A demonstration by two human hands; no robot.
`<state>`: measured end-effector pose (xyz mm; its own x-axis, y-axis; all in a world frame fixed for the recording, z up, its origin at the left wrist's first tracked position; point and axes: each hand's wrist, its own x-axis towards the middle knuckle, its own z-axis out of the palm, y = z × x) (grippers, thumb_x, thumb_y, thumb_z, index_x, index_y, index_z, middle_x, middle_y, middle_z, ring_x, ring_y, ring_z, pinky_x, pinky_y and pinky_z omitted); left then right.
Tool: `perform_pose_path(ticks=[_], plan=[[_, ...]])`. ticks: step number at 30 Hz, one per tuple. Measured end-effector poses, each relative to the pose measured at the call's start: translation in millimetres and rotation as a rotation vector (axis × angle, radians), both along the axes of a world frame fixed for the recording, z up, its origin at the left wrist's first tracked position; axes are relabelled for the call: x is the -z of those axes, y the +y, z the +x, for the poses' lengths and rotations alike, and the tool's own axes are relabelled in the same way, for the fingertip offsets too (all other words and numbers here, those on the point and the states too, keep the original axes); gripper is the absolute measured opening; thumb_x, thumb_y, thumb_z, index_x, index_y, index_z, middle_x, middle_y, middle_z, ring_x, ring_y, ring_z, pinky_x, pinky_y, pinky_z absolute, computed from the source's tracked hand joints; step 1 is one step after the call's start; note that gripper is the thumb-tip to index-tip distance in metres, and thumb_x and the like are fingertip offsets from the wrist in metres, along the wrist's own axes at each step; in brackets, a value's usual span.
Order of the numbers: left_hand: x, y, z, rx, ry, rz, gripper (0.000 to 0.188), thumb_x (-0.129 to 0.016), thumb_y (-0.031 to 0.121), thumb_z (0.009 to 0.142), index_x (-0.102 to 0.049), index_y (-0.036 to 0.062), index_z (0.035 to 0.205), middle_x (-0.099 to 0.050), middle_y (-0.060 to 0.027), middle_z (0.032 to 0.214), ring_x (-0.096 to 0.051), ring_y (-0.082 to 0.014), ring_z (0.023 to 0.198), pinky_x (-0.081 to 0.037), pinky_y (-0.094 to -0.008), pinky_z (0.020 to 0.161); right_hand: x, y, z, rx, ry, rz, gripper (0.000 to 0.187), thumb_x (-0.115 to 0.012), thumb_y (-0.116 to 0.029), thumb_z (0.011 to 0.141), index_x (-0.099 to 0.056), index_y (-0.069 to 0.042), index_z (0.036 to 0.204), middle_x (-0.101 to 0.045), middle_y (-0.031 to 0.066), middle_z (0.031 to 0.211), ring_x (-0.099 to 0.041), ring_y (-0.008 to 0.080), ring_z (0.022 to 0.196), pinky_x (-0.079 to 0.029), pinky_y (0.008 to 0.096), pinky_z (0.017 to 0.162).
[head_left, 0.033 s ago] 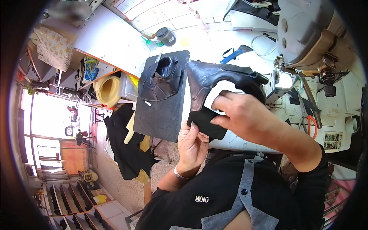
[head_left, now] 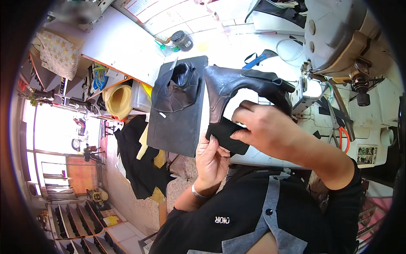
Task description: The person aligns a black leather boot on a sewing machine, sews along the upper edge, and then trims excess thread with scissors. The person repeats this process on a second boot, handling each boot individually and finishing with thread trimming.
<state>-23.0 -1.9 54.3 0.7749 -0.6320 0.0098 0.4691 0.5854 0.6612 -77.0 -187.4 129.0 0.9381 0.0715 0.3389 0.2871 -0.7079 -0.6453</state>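
My left hand (head_left: 212, 158) grips a black fabric piece (head_left: 228, 137) at its near left corner, thumb on top and fingers underneath. Beside it, my right hand (head_left: 264, 127) has its fingers curled and its thumb at the fabric's right part; the pinch looks closed on the cloth, though the far fingers are partly hidden. The fabric meets the lower end of a dark leather shoe upper (head_left: 218, 91), which arches over the white table behind my right hand. A second leather shoe upper (head_left: 175, 91) rests on a dark board (head_left: 171, 135) to the left.
A sewing machine (head_left: 334, 38) stands at the right, with orange-handled scissors (head_left: 341, 131) and a small parts box (head_left: 366, 155) near it. Farther back lie a blue-handled tool (head_left: 256, 60) and a dark jar (head_left: 182, 41). Black cloth (head_left: 141, 158) hangs at the left.
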Motion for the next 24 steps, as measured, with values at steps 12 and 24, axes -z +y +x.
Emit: perform_pose_path(ticks=[12, 24], plan=[[4, 1, 8, 0.087, -0.107, -0.139, 0.049, -0.05, 0.012, 0.095, -0.033, 0.0095, 0.141, -0.045, -0.0111, 0.139, -0.047, -0.0246, 0.125, -0.039, -0.0392, 0.105, 1, 3, -6, -0.026, -0.103, -0.103, 0.022, -0.057, 0.002, 0.077, -0.054, 0.004, 0.099, -0.063, 0.0214, 0.083, -0.065, 0.033, 0.074, -0.051, 0.0346, 0.065], [3, 4, 10, 0.085, 0.072, -0.239, 0.049, -0.042, 0.011, 0.097, -0.027, 0.0109, 0.143, -0.041, -0.016, 0.141, -0.047, -0.0305, 0.126, -0.043, -0.0457, 0.103, -6, 2, -2, 0.057, -0.074, -0.046, 0.028, -0.061, -0.005, 0.083, -0.055, 0.002, 0.109, -0.062, 0.0199, 0.081, -0.066, 0.0359, 0.074, -0.052, 0.0383, 0.063]])
